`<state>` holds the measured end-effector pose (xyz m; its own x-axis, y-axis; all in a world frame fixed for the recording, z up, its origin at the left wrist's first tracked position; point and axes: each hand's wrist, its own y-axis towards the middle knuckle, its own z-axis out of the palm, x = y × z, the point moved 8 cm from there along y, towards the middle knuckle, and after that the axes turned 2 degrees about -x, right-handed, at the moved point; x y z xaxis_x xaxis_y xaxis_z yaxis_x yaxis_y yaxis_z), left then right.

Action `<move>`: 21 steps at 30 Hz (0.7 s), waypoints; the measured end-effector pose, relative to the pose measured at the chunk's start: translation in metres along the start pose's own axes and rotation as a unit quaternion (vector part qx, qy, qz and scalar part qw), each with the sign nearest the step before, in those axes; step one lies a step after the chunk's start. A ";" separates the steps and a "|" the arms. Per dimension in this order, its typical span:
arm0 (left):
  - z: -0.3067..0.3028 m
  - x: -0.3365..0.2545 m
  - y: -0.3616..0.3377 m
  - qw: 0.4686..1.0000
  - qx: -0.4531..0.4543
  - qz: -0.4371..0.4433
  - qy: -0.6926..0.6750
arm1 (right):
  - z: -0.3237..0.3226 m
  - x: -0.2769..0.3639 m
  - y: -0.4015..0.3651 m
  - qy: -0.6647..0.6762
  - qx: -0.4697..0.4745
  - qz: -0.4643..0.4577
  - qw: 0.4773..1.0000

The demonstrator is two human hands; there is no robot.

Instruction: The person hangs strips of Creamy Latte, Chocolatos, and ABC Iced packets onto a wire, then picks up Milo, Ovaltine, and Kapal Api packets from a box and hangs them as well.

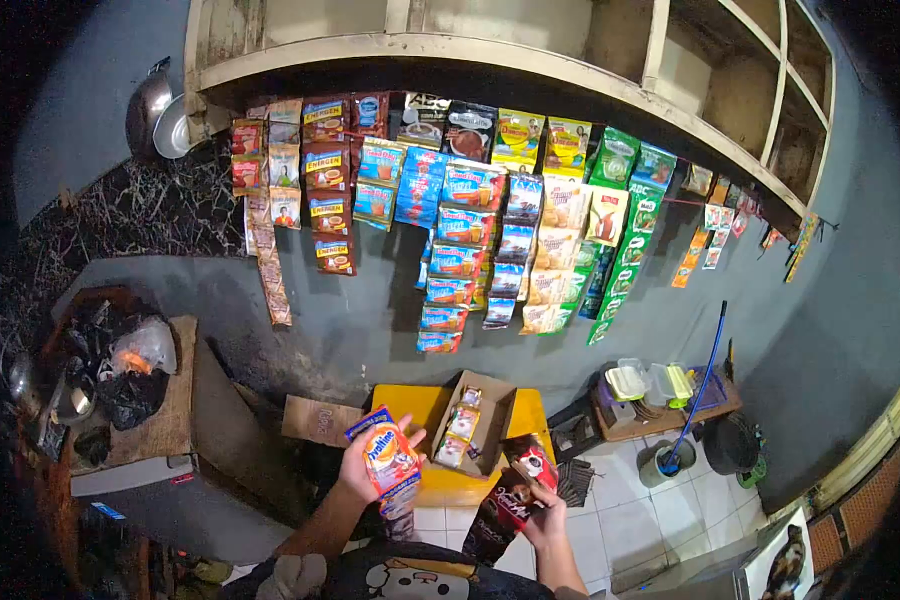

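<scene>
My left hand [354,472] is closed on a strip of Ovaltine sachets [391,456], blue, orange and white, which hangs down toward my lap. Some of its fingers show behind the top sachet. Lower right, my right hand [544,516] grips a strip of black and red Kapal Api coffee sachets [511,498]; the strip bends, and its lower part drops below the hand. Between and beyond both hands lies an open cardboard box [502,408] with several small sachets [459,424] in it. The box rests on a yellow table [407,398].
Strips of drink sachets [458,230] hang in a row along the grey wall, beneath a wooden shelf [530,62]. A cardboard piece [320,419] is left of the table. To the right are a low bench [638,424] with plastic containers and a bucket [660,468].
</scene>
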<state>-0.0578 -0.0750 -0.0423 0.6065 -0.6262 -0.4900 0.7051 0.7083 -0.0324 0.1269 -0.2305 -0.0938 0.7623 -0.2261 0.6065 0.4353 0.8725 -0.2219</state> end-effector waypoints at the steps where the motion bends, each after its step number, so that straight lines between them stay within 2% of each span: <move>1: 0.000 -0.004 0.001 1.000 -0.001 0.001 -0.002 | 0.002 -0.008 0.006 0.055 -0.035 0.012 0.998; 2: 0.001 -0.010 0.001 0.998 0.006 0.012 -0.062 | 0.009 -0.010 0.009 0.054 -0.036 0.014 0.998; 3: 0.001 -0.016 0.001 0.992 0.012 0.024 -0.123 | 0.010 -0.012 0.009 0.086 -0.086 0.024 0.992; 4: -0.008 -0.017 0.002 0.989 -0.030 0.004 -0.143 | 0.007 -0.014 0.008 0.117 -0.135 0.033 0.983; 5: -0.022 -0.020 0.006 0.989 -0.032 0.007 -0.146 | -0.015 -0.030 0.025 0.131 -0.112 0.041 0.984; 7: -0.006 0.000 -0.003 0.959 0.153 -0.191 -0.142 | 0.018 -0.022 0.019 0.034 -0.095 0.013 0.995; 8: -0.010 0.003 -0.011 0.945 0.178 -0.251 -0.108 | 0.017 -0.027 0.025 0.033 -0.093 0.020 0.995; 9: -0.016 0.001 -0.011 0.948 0.170 -0.246 -0.108 | 0.010 -0.032 0.031 0.001 -0.103 0.031 0.994; 10: -0.034 0.002 -0.009 0.967 0.120 -0.223 0.037 | 0.006 -0.038 0.035 -0.032 -0.111 0.044 0.992; 11: -0.049 -0.003 -0.006 0.962 0.065 -0.194 0.181 | 0.013 -0.043 0.039 0.004 -0.087 0.052 0.995; 13: -0.048 -0.027 -0.004 0.965 0.053 -0.123 0.226 | 0.022 -0.047 0.051 -0.027 -0.087 0.012 0.996; 14: -0.049 -0.039 -0.005 0.969 0.022 -0.108 0.220 | 0.034 -0.047 0.053 -0.048 -0.056 0.012 0.997; 15: -0.037 -0.054 -0.006 0.972 -0.008 -0.093 0.214 | 0.036 -0.049 0.055 -0.114 -0.081 0.019 0.990; 16: -0.048 -0.062 -0.005 0.973 -0.015 -0.083 0.214 | 0.061 -0.044 0.056 -0.094 -0.055 -0.024 0.994; 17: -0.058 -0.062 -0.003 0.992 0.007 -0.117 0.054 | 0.086 -0.039 0.056 -0.072 -0.033 -0.068 0.995; 18: -0.064 -0.060 -0.004 0.982 0.030 -0.149 -0.110 | 0.094 -0.043 0.058 -0.066 -0.021 -0.044 0.997; 19: -0.074 -0.059 -0.005 0.982 0.027 -0.148 -0.112 | 0.096 -0.048 0.065 -0.061 -0.016 -0.035 0.997; 21: -0.081 -0.064 -0.006 0.981 0.026 -0.144 -0.128 | 0.107 -0.053 0.077 -0.168 0.021 -0.111 0.979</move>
<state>-0.1305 -0.0128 -0.0809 0.4478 -0.8637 -0.2313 0.8742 0.4772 -0.0894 0.0690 -0.1049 -0.0616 0.4472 -0.2636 0.8547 0.5475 0.8363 -0.0286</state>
